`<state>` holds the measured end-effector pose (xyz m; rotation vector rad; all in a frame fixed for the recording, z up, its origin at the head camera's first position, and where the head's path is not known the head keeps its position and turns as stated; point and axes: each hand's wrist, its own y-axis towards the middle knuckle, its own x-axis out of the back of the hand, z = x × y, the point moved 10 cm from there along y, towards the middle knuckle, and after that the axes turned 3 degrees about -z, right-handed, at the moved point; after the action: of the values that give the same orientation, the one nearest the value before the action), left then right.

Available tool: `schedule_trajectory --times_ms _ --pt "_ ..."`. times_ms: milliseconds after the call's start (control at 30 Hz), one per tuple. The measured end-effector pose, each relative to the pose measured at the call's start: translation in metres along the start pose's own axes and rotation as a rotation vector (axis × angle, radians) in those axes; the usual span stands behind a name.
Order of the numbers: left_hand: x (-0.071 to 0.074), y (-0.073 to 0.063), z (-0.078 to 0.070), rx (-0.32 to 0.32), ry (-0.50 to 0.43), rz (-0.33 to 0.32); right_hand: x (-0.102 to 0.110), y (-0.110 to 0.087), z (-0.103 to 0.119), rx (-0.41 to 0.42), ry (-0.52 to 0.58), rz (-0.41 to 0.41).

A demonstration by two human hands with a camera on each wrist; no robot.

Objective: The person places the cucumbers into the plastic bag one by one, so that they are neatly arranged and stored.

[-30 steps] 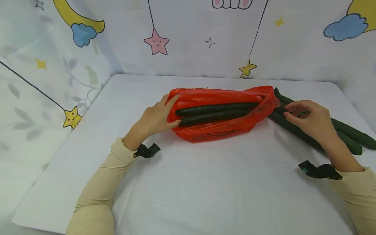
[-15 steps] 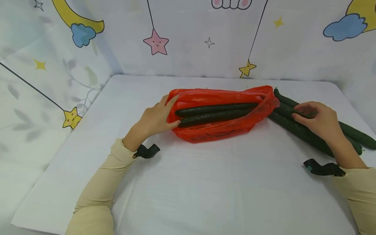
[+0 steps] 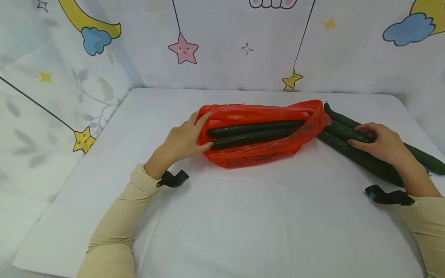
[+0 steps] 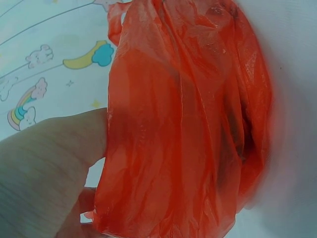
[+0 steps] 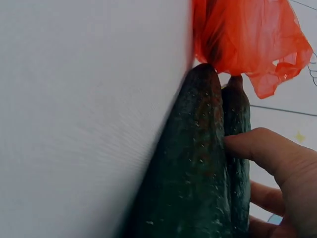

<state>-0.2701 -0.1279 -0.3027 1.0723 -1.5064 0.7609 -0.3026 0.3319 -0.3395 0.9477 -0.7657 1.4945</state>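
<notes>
A red plastic bag lies lengthwise at the back middle of the table, its opening facing me. Two dark green cucumbers lie side by side inside it. My left hand holds the bag's left end, thumb low and fingers above; in the left wrist view the red plastic hides most of the fingers. Several more cucumbers lie slanting at the bag's right end. Over them, my right hand grips the middle cucumber, thumb on its near side and fingers beyond, beside a thicker cucumber.
The white table stretches in front of the bag. Behind it hangs a pale cloth backdrop printed with stars, clouds and a moon. A black wrist mount sits at the left cuff, another black mount at the right.
My right hand has slid rightward and slightly down along the loose cucumbers, away from the bag, and closed round one. The left hand and the bag stay as they were.
</notes>
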Motion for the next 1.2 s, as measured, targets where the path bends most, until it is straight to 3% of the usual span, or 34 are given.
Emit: schedule_trajectory --times_ms 167,300,900,1200 --pt "0.000 0.000 0.000 -0.002 -0.001 0.002 0.000 0.000 -0.007 -0.001 -0.012 0.068" --pt "0.000 0.000 -0.002 -0.010 -0.007 -0.002 0.003 -0.002 -0.010 -0.007 -0.032 0.066" --pt "-0.001 0.000 0.000 -0.004 -0.005 0.002 0.028 -0.006 -0.011 0.005 -0.042 -0.256" --pt "0.000 0.000 0.001 0.000 -0.005 0.004 0.043 -0.011 -0.008 0.026 0.018 -0.401"
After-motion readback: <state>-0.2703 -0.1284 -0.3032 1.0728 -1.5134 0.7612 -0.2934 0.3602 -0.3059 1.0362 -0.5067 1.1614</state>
